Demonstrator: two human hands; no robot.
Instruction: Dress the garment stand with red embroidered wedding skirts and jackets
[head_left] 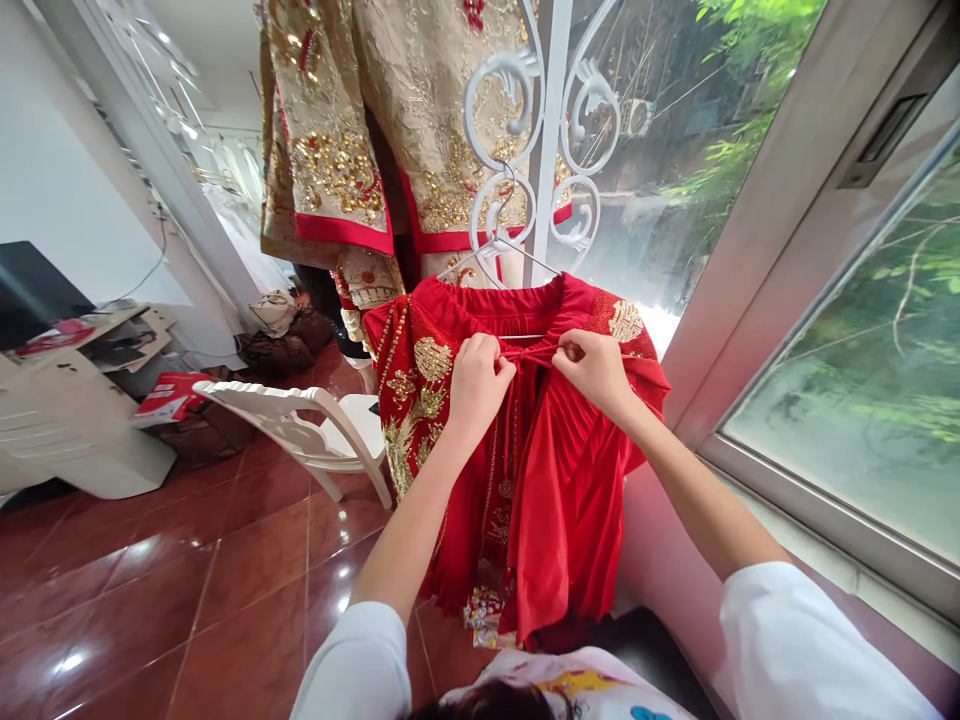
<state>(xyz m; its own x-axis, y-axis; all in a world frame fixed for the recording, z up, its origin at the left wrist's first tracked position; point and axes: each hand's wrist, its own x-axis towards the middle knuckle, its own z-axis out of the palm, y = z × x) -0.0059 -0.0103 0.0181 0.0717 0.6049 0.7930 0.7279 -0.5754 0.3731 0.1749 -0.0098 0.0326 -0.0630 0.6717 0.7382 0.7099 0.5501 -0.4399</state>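
A red pleated skirt [581,500] with gold embroidery and beading hangs in front of me. Its gathered waistband is spread on a thin wire hanger [531,256]. My left hand [478,388] pinches a red waist tie [529,352] at the front of the waistband, left of the opening. Across from it, my right hand [596,372] is closed with thumb and fingers on the tie's other side. Between the two hands the tie runs roughly level. Below them thin cords and a wide smooth red panel [544,540] drop down.
A white scrolled metal stand [551,120] carries the hanger. Behind hangs a gold embroidered garment [442,150] with red trim. At the left are a white chair [300,425] and a desk [82,420]; a window frame [720,400] rises close on the right.
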